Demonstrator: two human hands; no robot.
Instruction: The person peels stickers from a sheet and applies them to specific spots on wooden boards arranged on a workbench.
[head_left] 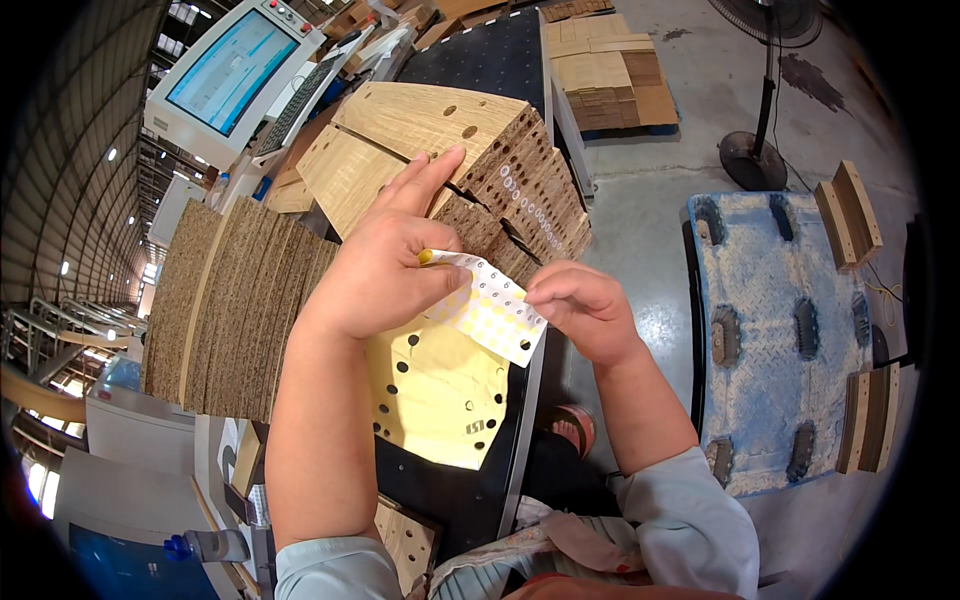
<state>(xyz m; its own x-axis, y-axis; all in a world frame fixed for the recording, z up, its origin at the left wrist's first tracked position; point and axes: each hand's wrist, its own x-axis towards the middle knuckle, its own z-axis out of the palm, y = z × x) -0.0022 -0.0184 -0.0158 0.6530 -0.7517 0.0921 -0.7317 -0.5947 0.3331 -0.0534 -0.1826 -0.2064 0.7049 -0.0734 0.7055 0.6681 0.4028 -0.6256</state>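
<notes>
A: Clock positions taken from the middle of the view. Large items?

B: Blue pallet (765,280), scuffed white, on the floor at 3 o'clock. Black tabletop (430,505), running from 12 to 6 o'clock. Drilled board stack (420,120) at 12 o'clock: wood-grain tops, bare chipboard edges. Plain board stack (245,310) at 9 o'clock. Monitor (235,80) at 10 to 11 o'clock; screen text too small to read.

A: Smaller items?

B: Yellow sheet (440,400) at 6 to 7 o'clock, flat on the tabletop, dark dots along its sides, one dark printed mark near its 5 o'clock corner.

A: Hands?

B: Apart, one at each end of the sticker sheet (490,310). Left hand (395,255) pinches the 10 o'clock end, its other fingers extended over the drilled stack. Right hand (590,305) pinches the edge toward 4 o'clock with thumb and forefinger.

A: Condition and bearing of the sticker sheet?

B: Mid-view, above the yellow sheet. White and yellow, rows of round stickers, several printed with a numeral; slightly bowed. Long axis from 10 to 4 o'clock.

A: Smallest item?

B: White rounds (530,205), in a row along the drilled stack's edge at 1 o'clock.
</notes>
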